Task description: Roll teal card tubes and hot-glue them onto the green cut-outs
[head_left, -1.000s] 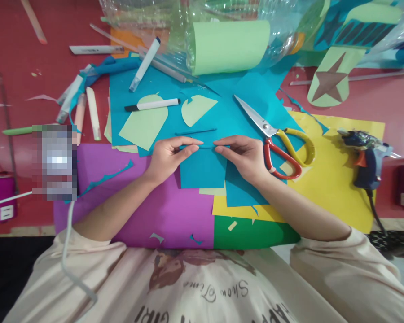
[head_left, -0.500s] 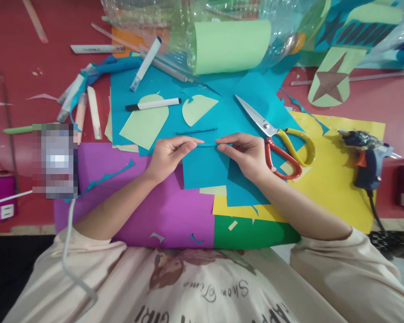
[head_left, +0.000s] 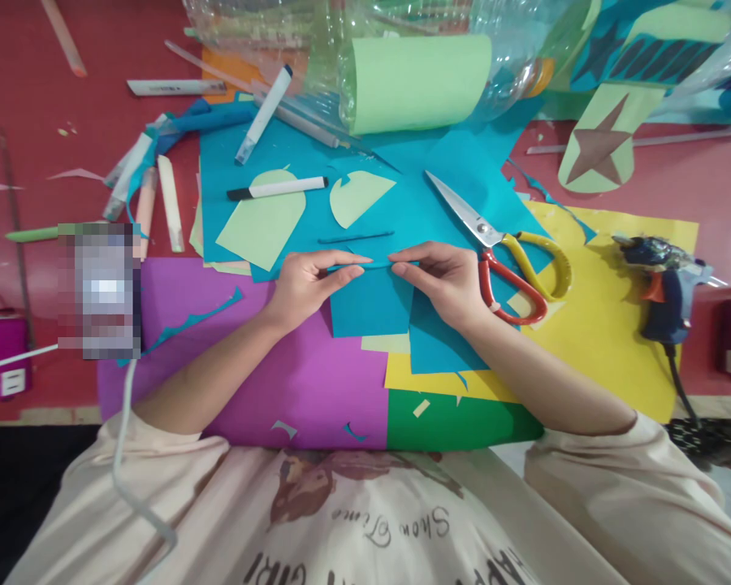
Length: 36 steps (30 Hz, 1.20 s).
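Note:
A small blue sheet of paper hangs between my two hands, its far edge forming a narrow roll or fold. My left hand has its thumb and forefinger on the left end of that edge. At the right end, my right hand pinches the paper between thumb and fingers. Just beyond the fingertips lies a thin rolled blue strip. Scissors with one red and one yellow handle rest half open beside my right hand. Pale green cut pieces and a black-capped marker lie farther off.
A glue gun lies on yellow paper at the right. Clear plastic bottles, one wrapped in green paper, stretch along the back. At the left sit a blurred-out phone with a cable and several markers. Purple paper lies in front.
The blue paper's far edge has turned slightly under my fingers, and its near edge sits a little higher. My left thumb has shifted slightly; the other things have stayed put.

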Each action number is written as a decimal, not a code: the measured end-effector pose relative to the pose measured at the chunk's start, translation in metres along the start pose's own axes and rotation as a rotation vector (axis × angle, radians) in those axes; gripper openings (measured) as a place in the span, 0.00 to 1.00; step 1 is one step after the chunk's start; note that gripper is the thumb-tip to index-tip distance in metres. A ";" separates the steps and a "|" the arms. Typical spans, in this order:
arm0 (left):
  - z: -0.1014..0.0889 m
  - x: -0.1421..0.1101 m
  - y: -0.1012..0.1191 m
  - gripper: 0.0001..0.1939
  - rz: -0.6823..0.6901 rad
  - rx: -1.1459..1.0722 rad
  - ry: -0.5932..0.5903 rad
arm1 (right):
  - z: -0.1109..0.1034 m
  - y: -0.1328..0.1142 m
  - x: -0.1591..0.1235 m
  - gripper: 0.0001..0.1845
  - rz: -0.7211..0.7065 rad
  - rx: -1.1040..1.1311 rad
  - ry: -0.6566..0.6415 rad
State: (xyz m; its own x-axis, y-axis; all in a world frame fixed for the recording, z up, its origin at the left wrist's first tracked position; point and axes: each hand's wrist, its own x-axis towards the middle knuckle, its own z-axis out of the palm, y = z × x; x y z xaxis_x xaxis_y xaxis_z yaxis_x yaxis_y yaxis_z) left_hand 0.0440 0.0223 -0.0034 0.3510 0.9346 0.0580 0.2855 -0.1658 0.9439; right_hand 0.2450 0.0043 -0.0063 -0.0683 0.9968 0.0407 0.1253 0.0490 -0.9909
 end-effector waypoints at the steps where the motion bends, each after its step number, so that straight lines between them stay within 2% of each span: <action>1: 0.000 0.000 0.000 0.15 0.001 -0.006 0.001 | 0.000 0.000 0.000 0.06 0.000 -0.005 0.000; 15: -0.001 0.002 0.003 0.16 -0.044 -0.126 0.040 | -0.001 0.003 0.003 0.10 0.025 0.088 0.034; 22: -0.003 0.003 0.000 0.18 -0.080 -0.151 -0.019 | -0.001 0.007 0.004 0.16 0.058 0.096 0.084; 26: -0.005 0.005 -0.003 0.19 -0.063 -0.170 -0.041 | -0.002 0.007 0.005 0.14 0.053 0.131 0.115; 32: -0.005 0.006 -0.002 0.18 -0.056 -0.154 -0.004 | -0.002 0.008 0.007 0.16 0.095 0.134 0.100; 36: -0.004 0.005 0.001 0.20 -0.108 -0.176 -0.054 | -0.001 0.005 0.005 0.16 0.090 0.143 0.088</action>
State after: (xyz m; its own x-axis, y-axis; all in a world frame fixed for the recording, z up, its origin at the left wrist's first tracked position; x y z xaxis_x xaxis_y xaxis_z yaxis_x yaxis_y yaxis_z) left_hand 0.0421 0.0279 -0.0004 0.3754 0.9250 -0.0593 0.1651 -0.0038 0.9863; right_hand 0.2459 0.0099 -0.0113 0.0243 0.9987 -0.0443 -0.0152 -0.0439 -0.9989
